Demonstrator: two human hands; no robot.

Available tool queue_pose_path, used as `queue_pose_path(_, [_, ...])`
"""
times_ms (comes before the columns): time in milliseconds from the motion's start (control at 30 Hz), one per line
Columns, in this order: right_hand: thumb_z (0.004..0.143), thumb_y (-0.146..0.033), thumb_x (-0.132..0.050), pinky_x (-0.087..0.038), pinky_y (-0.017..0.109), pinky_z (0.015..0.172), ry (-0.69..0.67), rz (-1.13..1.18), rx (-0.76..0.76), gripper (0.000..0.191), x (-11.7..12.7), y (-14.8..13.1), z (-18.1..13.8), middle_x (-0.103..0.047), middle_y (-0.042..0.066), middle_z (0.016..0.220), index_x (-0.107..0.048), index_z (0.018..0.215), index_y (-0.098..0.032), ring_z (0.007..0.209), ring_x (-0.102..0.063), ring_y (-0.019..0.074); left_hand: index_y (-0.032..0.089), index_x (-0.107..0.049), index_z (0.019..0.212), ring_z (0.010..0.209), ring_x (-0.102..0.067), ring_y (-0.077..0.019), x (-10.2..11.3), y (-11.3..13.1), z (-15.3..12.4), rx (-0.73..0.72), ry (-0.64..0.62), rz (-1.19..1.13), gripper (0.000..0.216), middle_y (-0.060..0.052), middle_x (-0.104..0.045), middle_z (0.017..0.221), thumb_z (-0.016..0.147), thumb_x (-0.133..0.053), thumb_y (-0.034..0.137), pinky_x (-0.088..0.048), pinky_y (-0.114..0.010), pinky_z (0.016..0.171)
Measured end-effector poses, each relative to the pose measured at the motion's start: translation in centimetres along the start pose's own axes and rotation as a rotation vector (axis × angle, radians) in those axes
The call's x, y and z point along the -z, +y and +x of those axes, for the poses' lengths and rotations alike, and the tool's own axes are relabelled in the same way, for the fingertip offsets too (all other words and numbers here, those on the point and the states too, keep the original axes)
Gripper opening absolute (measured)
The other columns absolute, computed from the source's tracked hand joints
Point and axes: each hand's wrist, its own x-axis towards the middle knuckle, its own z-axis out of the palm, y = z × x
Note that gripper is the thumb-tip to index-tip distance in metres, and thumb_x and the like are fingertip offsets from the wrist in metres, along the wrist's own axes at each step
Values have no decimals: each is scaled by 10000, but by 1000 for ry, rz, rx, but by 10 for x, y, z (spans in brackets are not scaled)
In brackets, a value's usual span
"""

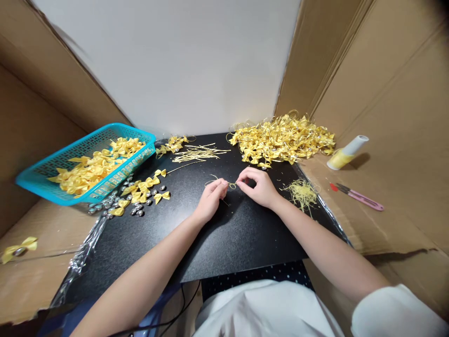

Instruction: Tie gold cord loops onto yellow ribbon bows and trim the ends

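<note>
- A white garment (266,309) fills the bottom edge, closest to the camera. A white sleeve covers the right upper arm, and both forearms are bare.
- The left hand (210,199) and right hand (257,187) meet over the middle of the black tabletop (238,238).
- Both hands are closed in a fingertip pinch on one tiny yellow bow (232,185). It is held between them just above the tabletop, and a thin thread loops off it to the left.
- A tangle of thread clippings (302,192) lies just right of the right hand.
- A big heap of finished bows (284,140) sits at the far right corner of the tabletop.
- Straight thread strips (198,153) lie beyond the hands, toward the far edge.
- A few loose bows (143,187) are mixed with silver beads (138,208) left of the left hand.
- A turquoise basket (38,175) sits tilted at the far left and holds more yellow bows.
- On the cardboard (386,224) to the right rest a spool of yellow thread (345,153) and pink snips (361,196), well apart from the hands.
- A single bow (19,248) lies alone on the cardboard at the left edge.
</note>
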Motion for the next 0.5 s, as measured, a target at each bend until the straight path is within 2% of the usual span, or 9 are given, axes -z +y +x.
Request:
queue_pose_path(267, [737,-101,-619,-444,277,664,-113,-30,-53,124,2,8,-1,-647,16,717,-632,640,-177,654,-565,134,191,-378,567,518,-256,-93,1,-1,0,6,31,-19,396,62,-296,541,838,-560,413,-235,-250,523])
queue_pose_path(500, [720,-119,-630,-438,300,701,-150,-8,-120,117,7,13,1,-646,20,702,-644,618,-176,675,-561,148,193,-367,568,510,-246,-91,2,-2,2,6,51,-20,387,66,-292,536,840,-541,407,-238,-247,518])
